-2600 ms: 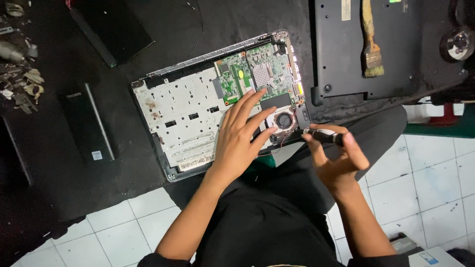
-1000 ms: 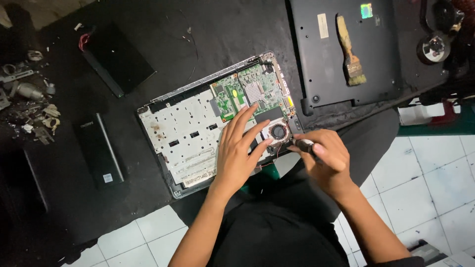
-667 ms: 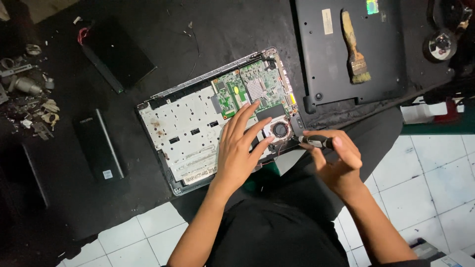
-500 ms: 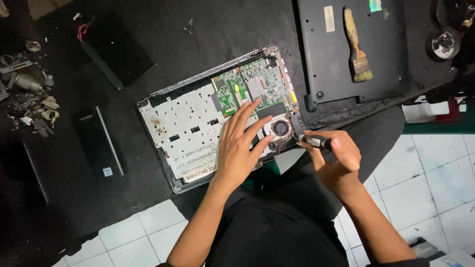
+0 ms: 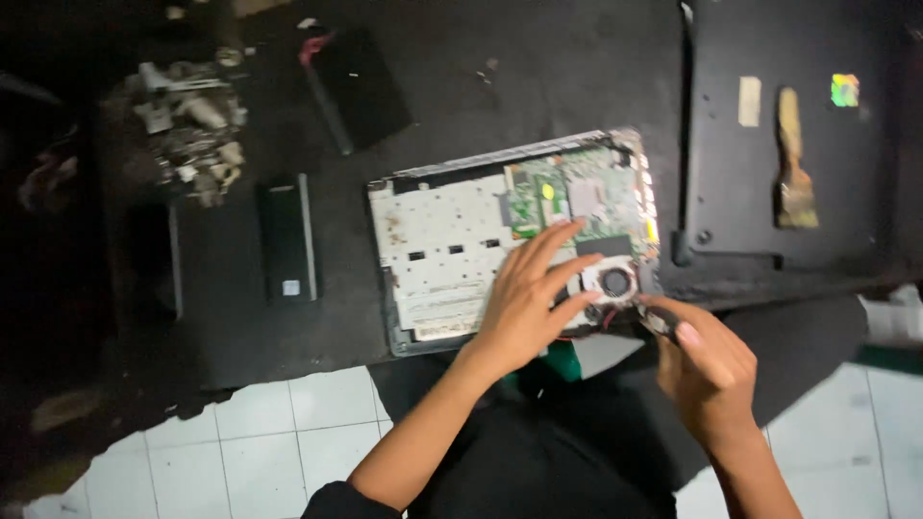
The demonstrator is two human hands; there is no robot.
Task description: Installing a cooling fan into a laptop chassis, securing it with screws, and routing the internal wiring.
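I observe an opened grey laptop chassis with exposed green circuit board lying on the dark mat-covered tabletop, near its front edge. My left hand rests flat on the chassis, fingers spread open and gripping nothing, fingertips beside the round black cooling fan. My right hand is closed around a slim dark tool, its tip at the chassis corner just beside the fan; the tool's kind I cannot tell through blur. A black rectangular battery pack lies left of the chassis. A wooden-handled brush rests on a black laptop cover panel to the right.
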